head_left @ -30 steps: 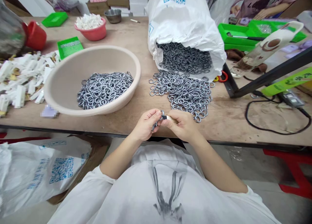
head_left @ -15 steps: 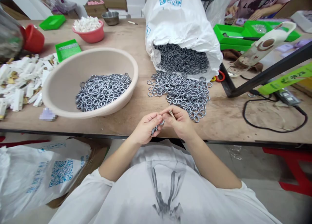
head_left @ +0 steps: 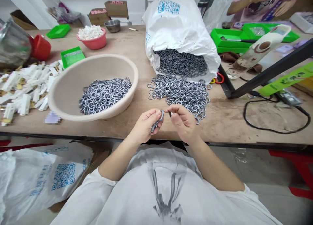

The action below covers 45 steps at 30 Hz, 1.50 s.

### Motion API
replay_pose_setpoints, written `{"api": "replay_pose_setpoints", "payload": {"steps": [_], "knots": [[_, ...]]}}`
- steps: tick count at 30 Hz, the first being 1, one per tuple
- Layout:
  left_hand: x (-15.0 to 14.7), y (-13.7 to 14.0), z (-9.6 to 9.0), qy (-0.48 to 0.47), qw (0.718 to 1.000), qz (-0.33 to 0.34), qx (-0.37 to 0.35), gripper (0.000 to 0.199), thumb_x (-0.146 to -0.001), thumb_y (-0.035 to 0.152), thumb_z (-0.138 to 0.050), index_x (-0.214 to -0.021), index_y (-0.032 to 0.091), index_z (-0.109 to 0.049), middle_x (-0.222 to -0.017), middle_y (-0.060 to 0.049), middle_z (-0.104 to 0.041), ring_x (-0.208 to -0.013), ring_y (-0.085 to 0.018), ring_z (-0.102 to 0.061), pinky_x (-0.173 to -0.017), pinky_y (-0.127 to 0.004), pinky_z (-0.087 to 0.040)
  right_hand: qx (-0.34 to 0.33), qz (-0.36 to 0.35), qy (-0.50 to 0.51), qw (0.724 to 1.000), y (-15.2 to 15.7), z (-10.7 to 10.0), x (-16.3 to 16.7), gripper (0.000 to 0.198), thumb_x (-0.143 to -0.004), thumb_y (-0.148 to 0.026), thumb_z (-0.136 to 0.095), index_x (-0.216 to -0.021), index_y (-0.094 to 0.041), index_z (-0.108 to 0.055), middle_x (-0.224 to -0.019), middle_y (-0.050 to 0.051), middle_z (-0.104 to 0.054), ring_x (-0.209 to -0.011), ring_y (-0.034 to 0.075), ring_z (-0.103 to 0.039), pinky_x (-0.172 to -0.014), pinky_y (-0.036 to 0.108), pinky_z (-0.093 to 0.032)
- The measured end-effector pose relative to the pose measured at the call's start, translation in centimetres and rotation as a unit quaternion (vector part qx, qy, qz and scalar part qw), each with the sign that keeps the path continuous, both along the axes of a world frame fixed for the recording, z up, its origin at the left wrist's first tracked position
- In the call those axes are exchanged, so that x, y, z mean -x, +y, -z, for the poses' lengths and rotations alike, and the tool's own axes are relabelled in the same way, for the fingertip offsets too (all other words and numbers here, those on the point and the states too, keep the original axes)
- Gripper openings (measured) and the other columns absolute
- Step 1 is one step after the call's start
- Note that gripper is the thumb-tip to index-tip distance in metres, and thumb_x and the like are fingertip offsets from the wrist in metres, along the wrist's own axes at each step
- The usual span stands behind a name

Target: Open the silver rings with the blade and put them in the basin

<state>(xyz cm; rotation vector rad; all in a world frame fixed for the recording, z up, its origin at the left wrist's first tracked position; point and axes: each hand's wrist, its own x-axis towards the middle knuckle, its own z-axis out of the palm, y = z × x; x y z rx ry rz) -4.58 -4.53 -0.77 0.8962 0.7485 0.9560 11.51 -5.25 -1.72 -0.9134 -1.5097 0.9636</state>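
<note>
Several grey rings (head_left: 154, 125) are stacked in my left hand (head_left: 146, 124), whose fingers are closed around them. One ring stands up at the thumb tip. Close by on the right, my right hand (head_left: 183, 123) pinches a small, thin, blade-like tool (head_left: 169, 113), mostly covered by the fingers. A narrow gap separates the two hands. Behind them lies a loose pile of grey rings (head_left: 182, 89), spilling from the mouth of a white sack (head_left: 181, 26). To the left, a wide beige basin (head_left: 61, 102) holds many more rings (head_left: 105, 96).
White plastic pieces (head_left: 24, 102) heap at the left, near a green tray (head_left: 72, 57) and a red bowl (head_left: 94, 44). A black metal frame (head_left: 244, 92), clear bottle (head_left: 254, 55) and black cable (head_left: 244, 115) occupy the right. Another person's arm (head_left: 241, 6) shows at the back.
My hands have moved apart slightly, and the tool in my right hand has turned. A ring now shows upright at my left thumb. The view has shifted a little.
</note>
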Motion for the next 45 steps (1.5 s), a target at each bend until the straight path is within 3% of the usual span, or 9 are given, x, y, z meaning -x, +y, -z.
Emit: {"api": "replay_pose_setpoints", "payload": {"steps": [5,11,16,26,30,35,40,43,45], "knots": [[-0.3,-0.2,0.0,-0.007,1.000,-0.003,0.012,0.041,-0.076,0.050,-0.074,-0.072,0.017,-0.051,-0.057,0.005,-0.050,-0.039,-0.003,-0.039,-0.035,-0.015,-0.023,-0.087,0.040,-0.179,0.979,-0.9,-0.6,-1.0,0.021,-0.093,-0.038,-0.059,-0.082,-0.020,-0.059,-0.068,-0.003,-0.057,-0.057,0.010,-0.046,-0.055,0.025,-0.033],[-0.5,-0.3,-0.1,-0.006,1.000,-0.004,0.011,0.044,-0.072,0.052,-0.078,-0.074,0.017,-0.052,-0.055,0.006,-0.050,-0.039,-0.003,-0.037,-0.034,-0.014,-0.024,-0.098,0.044,-0.216,0.971,-0.8,-1.1,-1.0,0.023,-0.091,-0.040,-0.060,-0.081,-0.020,-0.060,-0.065,-0.003,-0.058,-0.053,0.009,-0.043,-0.053,0.025,-0.032],[-0.5,-0.4,-0.1,-0.006,1.000,0.007,0.010,0.044,-0.072,0.052,-0.078,-0.072,0.016,-0.052,-0.055,0.005,-0.048,-0.040,-0.003,-0.035,-0.034,-0.014,-0.025,-0.058,0.016,-0.213,0.975,-0.8,-1.0,-1.2,0.026,-0.091,-0.043,-0.060,-0.078,-0.020,-0.062,-0.058,-0.005,-0.052,-0.051,0.009,-0.039,-0.051,0.025,-0.027],[-0.3,-0.7,0.3,0.014,0.999,0.035,-0.012,0.044,-0.076,0.055,-0.074,-0.072,0.017,-0.052,-0.056,0.005,-0.047,-0.041,-0.004,-0.034,-0.035,-0.015,-0.024,-0.013,-0.032,-0.180,0.983,-0.3,-0.7,-1.7,0.033,-0.091,-0.046,-0.060,-0.071,-0.020,-0.060,-0.055,-0.005,-0.045,-0.051,0.009,-0.036,-0.051,0.026,-0.025],[0.0,-1.1,0.6,0.045,0.994,0.092,-0.047,0.043,-0.082,0.054,-0.069,-0.070,0.016,-0.053,-0.058,0.004,-0.046,-0.043,-0.004,-0.036,-0.038,-0.017,-0.027,0.032,0.043,-0.104,0.993,1.4,0.8,-1.8,0.042,-0.091,-0.055,-0.058,-0.068,-0.020,-0.055,-0.058,-0.004,-0.044,-0.056,0.011,-0.039,-0.055,0.026,-0.030],[0.1,-0.8,0.8,0.071,0.994,0.034,-0.080,0.042,-0.085,0.055,-0.065,-0.073,0.016,-0.054,-0.060,0.004,-0.047,-0.046,-0.005,-0.037,-0.042,-0.017,-0.031,0.064,-0.028,0.019,0.997,0.9,0.5,-0.5,0.044,-0.077,-0.063,-0.071,-0.088,-0.022,-0.062,-0.076,-0.001,-0.056,-0.066,0.013,-0.049,-0.061,0.026,-0.039],[0.8,-0.7,-0.7,0.135,0.981,0.094,-0.104,0.041,-0.088,0.054,-0.061,-0.072,0.017,-0.056,-0.063,0.002,-0.048,-0.050,-0.007,-0.041,-0.045,-0.020,-0.034,0.101,-0.023,0.068,0.992,1.1,-0.1,0.4,0.051,-0.077,-0.066,-0.071,-0.066,-0.021,-0.050,-0.060,-0.005,-0.041,-0.055,0.009,-0.036,-0.054,0.025,-0.033],[3.0,0.1,-3.2,0.220,0.959,0.006,-0.176,0.035,-0.092,0.050,-0.058,-0.082,0.018,-0.065,-0.068,0.001,-0.052,-0.056,-0.009,-0.045,-0.051,-0.022,-0.037,0.106,0.008,0.082,0.991,2.1,0.6,0.0,0.049,-0.077,-0.063,-0.072,-0.067,-0.021,-0.051,-0.059,-0.006,-0.037,-0.053,0.008,-0.029,-0.049,0.024,-0.027],[5.3,1.2,-5.0,0.322,0.899,-0.142,-0.261,0.025,-0.094,0.043,-0.057,-0.101,0.022,-0.071,-0.077,0.000,-0.059,-0.060,-0.010,-0.049,-0.059,-0.025,-0.041,0.120,0.026,0.105,0.987,2.6,1.1,-0.4,0.046,-0.076,-0.062,-0.073,-0.070,-0.021,-0.053,-0.061,-0.006,-0.038,-0.051,0.008,-0.027,-0.046,0.024,-0.023]]}}
